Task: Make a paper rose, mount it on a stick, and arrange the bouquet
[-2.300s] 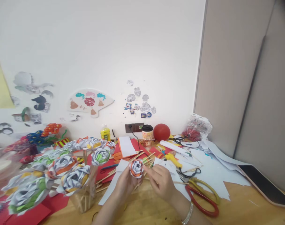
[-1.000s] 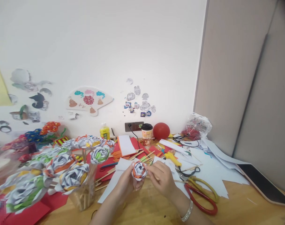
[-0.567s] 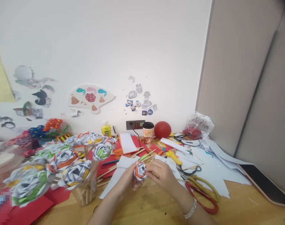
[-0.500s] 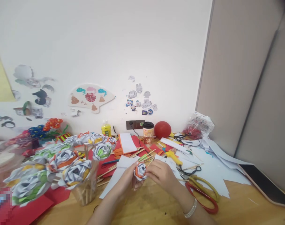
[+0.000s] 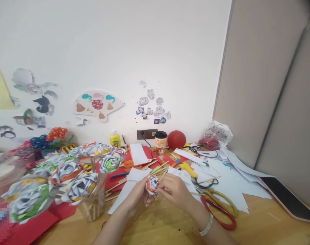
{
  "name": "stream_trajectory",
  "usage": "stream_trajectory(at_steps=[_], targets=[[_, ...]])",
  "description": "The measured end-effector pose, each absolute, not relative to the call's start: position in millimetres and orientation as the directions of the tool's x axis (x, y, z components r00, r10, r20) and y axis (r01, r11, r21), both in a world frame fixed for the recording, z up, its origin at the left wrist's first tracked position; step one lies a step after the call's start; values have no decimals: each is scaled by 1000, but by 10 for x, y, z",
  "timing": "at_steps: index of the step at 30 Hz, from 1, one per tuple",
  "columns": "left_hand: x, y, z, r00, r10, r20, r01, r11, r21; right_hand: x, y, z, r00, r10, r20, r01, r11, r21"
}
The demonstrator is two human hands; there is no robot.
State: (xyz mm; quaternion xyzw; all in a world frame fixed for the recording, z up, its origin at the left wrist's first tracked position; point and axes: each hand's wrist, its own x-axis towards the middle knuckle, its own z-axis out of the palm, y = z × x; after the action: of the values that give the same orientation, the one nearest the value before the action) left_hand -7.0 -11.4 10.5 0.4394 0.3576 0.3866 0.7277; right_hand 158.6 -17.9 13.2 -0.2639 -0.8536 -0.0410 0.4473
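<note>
A small white-and-orange paper flower [image 5: 152, 184] is held over the near middle of the table. My left hand [image 5: 139, 194] is closed around its left side and underside. My right hand [image 5: 174, 188] pinches the flower's right edge between thumb and fingers; the exact petal is too small to tell. A bracelet circles my right wrist. Just behind the flower lie several wooden sticks [image 5: 147, 165] and white paper pieces [image 5: 137, 174]. Bigger finished paper flowers [image 5: 82, 186] stand in a clear container at the left.
Red-and-yellow scissors [image 5: 220, 217] and a yellow glue gun [image 5: 188, 169] lie at the right, with a dark tablet-like device [image 5: 289, 197] beyond. Behind stand a lidded paper cup [image 5: 160, 143], a red balloon [image 5: 176, 139] and a yellow bottle [image 5: 115, 139]. Red paper [image 5: 37, 226] lies front left.
The flower has turned slightly in my hands, showing more orange on its left side. My right fingers stay at its right edge, shifted a little.
</note>
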Motion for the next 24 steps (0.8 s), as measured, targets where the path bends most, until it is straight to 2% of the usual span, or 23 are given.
stream_trajectory(at_steps=[3, 5, 7, 12, 14, 16, 18, 21, 24], targets=[[-70, -120, 113, 443, 883, -151, -247, 283, 927, 1588, -160, 112, -385, 607, 695, 459, 779, -426], [-70, -121, 116, 437, 886, -153, -241, 279, 929, 1590, -145, 103, -369, 649, 665, 473, 747, -467], [-70, -120, 119, 433, 887, -162, -242, 288, 927, 1593, -134, 102, -387, 607, 695, 497, 772, -397], [-64, -118, 134, 431, 883, -186, -242, 311, 919, 1605, -135, 109, -521, 362, 773, 575, 818, 5], [-64, -116, 142, 426, 882, -200, -241, 324, 915, 1608, -139, 111, -537, 335, 774, 558, 829, 29], [-68, -111, 146, 434, 878, -201, -244, 329, 912, 1609, -141, 119, -510, 378, 773, 512, 855, -80], [-77, -104, 144, 464, 863, -202, -243, 343, 907, 1611, -141, 133, -482, 472, 738, 467, 851, -239], [-88, -99, 138, 486, 848, -214, -233, 362, 903, 1619, -149, 160, -477, 624, 620, 445, 779, -442], [-88, -102, 132, 467, 859, -211, -221, 344, 913, 1629, -168, 182, -476, 720, 505, 429, 691, -581]])
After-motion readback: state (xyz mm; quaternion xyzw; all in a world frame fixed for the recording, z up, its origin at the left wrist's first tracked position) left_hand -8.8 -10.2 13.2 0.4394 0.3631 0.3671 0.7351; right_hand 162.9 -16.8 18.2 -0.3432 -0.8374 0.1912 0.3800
